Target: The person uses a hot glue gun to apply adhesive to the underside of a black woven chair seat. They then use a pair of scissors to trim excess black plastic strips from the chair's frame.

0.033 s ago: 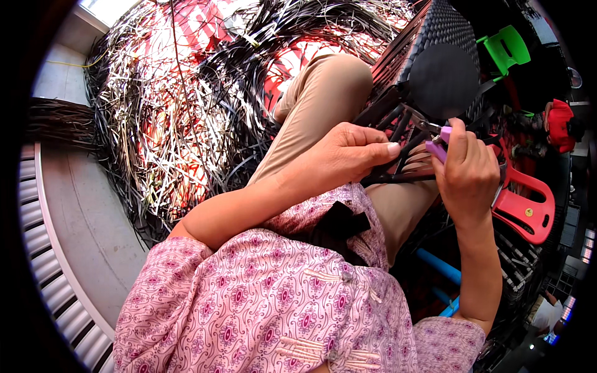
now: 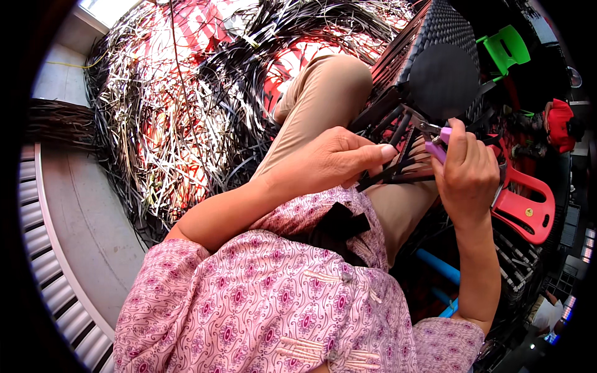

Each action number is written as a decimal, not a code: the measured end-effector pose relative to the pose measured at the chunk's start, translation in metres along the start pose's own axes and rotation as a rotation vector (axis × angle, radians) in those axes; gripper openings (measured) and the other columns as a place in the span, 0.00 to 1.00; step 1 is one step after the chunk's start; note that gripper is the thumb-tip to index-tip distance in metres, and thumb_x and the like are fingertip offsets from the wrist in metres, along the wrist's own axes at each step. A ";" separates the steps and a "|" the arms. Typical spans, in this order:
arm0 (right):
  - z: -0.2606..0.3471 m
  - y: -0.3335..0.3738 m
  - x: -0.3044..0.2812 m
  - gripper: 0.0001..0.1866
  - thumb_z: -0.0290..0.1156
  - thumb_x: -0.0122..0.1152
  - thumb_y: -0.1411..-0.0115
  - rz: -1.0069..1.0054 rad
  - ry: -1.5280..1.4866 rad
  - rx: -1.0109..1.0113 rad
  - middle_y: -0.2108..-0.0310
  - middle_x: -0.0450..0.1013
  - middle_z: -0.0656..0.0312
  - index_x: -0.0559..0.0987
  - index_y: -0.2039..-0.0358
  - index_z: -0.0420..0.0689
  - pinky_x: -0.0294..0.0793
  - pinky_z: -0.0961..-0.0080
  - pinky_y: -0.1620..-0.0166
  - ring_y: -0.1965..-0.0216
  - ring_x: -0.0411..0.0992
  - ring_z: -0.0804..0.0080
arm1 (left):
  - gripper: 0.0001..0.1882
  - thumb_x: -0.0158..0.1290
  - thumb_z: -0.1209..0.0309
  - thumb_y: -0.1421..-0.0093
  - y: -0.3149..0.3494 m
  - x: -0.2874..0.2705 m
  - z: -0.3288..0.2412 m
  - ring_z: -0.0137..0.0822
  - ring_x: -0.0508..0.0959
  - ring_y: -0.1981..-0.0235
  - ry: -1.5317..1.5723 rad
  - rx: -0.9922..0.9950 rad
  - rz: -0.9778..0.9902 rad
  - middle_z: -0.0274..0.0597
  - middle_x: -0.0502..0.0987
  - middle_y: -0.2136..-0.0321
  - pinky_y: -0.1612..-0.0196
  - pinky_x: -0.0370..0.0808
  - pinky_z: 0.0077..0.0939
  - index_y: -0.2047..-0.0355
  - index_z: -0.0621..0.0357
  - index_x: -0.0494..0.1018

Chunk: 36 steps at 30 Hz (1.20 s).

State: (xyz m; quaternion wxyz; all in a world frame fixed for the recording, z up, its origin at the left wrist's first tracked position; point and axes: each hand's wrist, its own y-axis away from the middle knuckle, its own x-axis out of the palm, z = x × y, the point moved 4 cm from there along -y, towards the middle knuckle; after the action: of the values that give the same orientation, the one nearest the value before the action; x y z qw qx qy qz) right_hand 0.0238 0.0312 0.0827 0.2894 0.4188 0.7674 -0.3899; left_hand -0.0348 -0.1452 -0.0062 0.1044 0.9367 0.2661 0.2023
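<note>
My right hand (image 2: 467, 165) is wrapped round a small pair of snips with purple handles (image 2: 436, 151). Their metal jaws point up and left, toward the dark strips (image 2: 407, 140) of a woven piece over my lap. My left hand (image 2: 336, 158) is closed in a pinch left of the snips, thumb on top, beside the strips. Whatever lies between its fingers is hidden. The woven piece (image 2: 430, 37) has a tight dark grey weave along its upper side, with loose strips at its near end. A flat dark round shape (image 2: 444, 81) covers part of it.
A large tangle of black and shiny strips (image 2: 186, 124) spreads over red-and-white sheeting at the left. My bent knee (image 2: 342, 78) stands beside it. To the right are a red plastic seat (image 2: 525, 202), a green chair (image 2: 505, 51) and blue tubes (image 2: 438, 266).
My left hand has shifted slightly down and turned, showing its thumb nearer the strips. The loose strips have moved a little. My right hand and the snips stay almost where they were.
</note>
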 end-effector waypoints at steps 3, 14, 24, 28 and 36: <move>0.001 -0.002 0.000 0.22 0.35 0.68 0.48 -0.032 0.015 -0.007 0.78 0.62 0.67 0.74 0.56 0.41 0.66 0.73 0.72 0.77 0.66 0.73 | 0.29 0.54 0.45 0.39 -0.005 -0.023 0.007 0.24 0.67 0.79 -0.186 0.184 -0.312 0.32 0.68 0.83 0.75 0.64 0.23 0.72 0.65 0.77; 0.001 0.005 0.004 0.34 0.36 0.74 0.56 0.058 -0.014 0.055 0.71 0.67 0.65 0.71 0.48 0.42 0.69 0.69 0.67 0.72 0.68 0.67 | 0.23 0.50 0.52 0.34 -0.032 -0.001 -0.005 0.23 0.73 0.70 0.198 0.436 -0.331 0.36 0.76 0.73 0.66 0.71 0.20 0.66 0.63 0.74; 0.006 0.004 0.001 0.32 0.40 0.71 0.54 0.048 0.062 0.067 0.72 0.64 0.66 0.72 0.50 0.43 0.65 0.70 0.68 0.71 0.66 0.70 | 0.12 0.51 0.63 0.33 -0.024 0.016 -0.014 0.20 0.68 0.83 0.374 0.077 -0.190 0.27 0.71 0.82 0.77 0.67 0.14 0.63 0.60 0.75; 0.008 0.000 -0.002 0.25 0.41 0.67 0.51 -0.031 0.046 0.053 0.75 0.62 0.67 0.73 0.55 0.43 0.62 0.72 0.70 0.74 0.64 0.73 | 0.13 0.47 0.65 0.31 -0.020 0.020 -0.017 0.21 0.69 0.83 0.537 0.089 -0.128 0.29 0.71 0.81 0.77 0.67 0.16 0.63 0.62 0.74; 0.007 -0.001 -0.007 0.29 0.46 0.67 0.52 -0.008 0.054 0.041 0.74 0.61 0.66 0.72 0.53 0.43 0.61 0.71 0.69 0.73 0.64 0.72 | 0.12 0.43 0.69 0.32 -0.020 0.020 -0.021 0.25 0.69 0.83 0.782 -0.003 -0.023 0.32 0.72 0.81 0.75 0.68 0.21 0.63 0.65 0.73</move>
State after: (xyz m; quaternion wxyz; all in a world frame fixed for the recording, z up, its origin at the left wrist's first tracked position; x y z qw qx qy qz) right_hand 0.0269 0.0222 0.0844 0.2583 0.4322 0.7683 -0.3953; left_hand -0.0374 -0.1161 0.0126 -0.0015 0.7857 0.2960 0.5432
